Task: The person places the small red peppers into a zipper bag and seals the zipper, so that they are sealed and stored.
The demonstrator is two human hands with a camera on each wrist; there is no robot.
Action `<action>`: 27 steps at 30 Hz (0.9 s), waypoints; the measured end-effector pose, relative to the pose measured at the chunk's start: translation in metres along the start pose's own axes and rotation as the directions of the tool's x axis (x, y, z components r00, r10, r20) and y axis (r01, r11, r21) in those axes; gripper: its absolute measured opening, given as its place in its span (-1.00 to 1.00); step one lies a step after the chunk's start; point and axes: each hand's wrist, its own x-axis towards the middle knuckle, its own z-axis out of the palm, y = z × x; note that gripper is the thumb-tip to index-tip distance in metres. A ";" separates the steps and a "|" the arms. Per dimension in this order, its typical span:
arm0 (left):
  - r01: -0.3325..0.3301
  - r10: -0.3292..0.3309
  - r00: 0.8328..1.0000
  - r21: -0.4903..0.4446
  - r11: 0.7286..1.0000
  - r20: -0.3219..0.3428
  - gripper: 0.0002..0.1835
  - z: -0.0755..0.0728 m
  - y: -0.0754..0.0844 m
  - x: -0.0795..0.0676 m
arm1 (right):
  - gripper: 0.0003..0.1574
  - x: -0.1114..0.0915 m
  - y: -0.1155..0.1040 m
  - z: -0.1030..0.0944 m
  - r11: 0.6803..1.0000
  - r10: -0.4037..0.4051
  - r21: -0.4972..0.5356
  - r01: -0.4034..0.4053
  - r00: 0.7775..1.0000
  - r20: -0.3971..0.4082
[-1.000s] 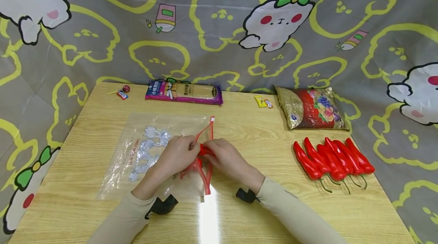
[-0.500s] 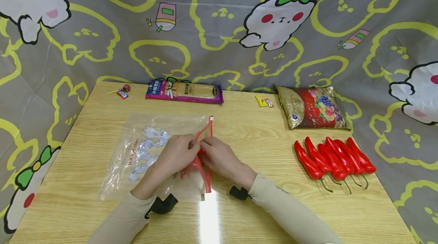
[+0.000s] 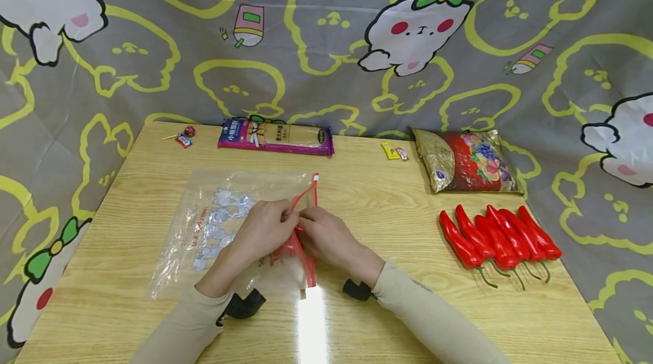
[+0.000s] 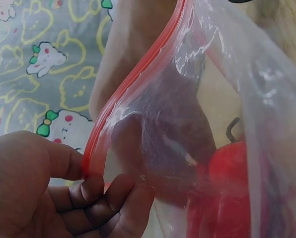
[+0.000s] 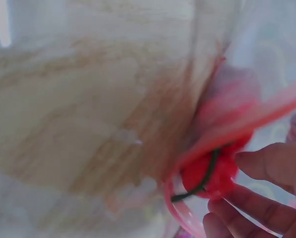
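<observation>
A clear zip bag (image 3: 204, 182) with a red zip edge and printed figures lies on the table, its mouth held apart toward the right. My left hand (image 3: 267, 225) pinches the red edge between thumb and fingers, as the left wrist view shows. At the bag's mouth my right hand (image 3: 329, 233) holds a red pepper (image 5: 215, 176) by its stem end, thumb on one side and fingers on the other. Its green stem sticks out past the red edge. Through the plastic, red pepper shapes (image 4: 222, 208) show inside; how many cannot be told.
Several red peppers (image 3: 502, 239) lie in a row at the right. Behind them is a gold and red bag (image 3: 474, 163). Along the back are a purple noodle pack (image 3: 275, 137), small yellow and white packets (image 3: 390, 151), and a lollipop (image 3: 189, 131) beside a small wrapped sweet (image 3: 183, 141).
My right hand has moved left into the bag's mouth with the red pepper, then stayed nearly still over the last half second. The left hand keeps its hold on the edge.
</observation>
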 end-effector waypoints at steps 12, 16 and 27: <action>-0.020 0.020 1.000 -0.025 0.999 -0.022 -0.72 -0.001 -0.002 0.000 | -0.64 -0.065 0.041 -0.052 0.980 0.178 -0.079 -0.185 0.980 -0.092; -0.031 0.030 0.999 -0.024 0.999 -0.028 -0.72 -0.001 -0.003 0.000 | -0.62 -0.102 0.068 -0.068 0.952 0.266 -0.113 -0.285 0.951 -0.156; -0.018 0.018 0.999 -0.011 1.000 -0.031 -0.71 -0.004 -0.004 0.000 | -0.55 -0.189 0.115 -0.097 0.753 0.521 -0.322 -0.574 0.818 -0.242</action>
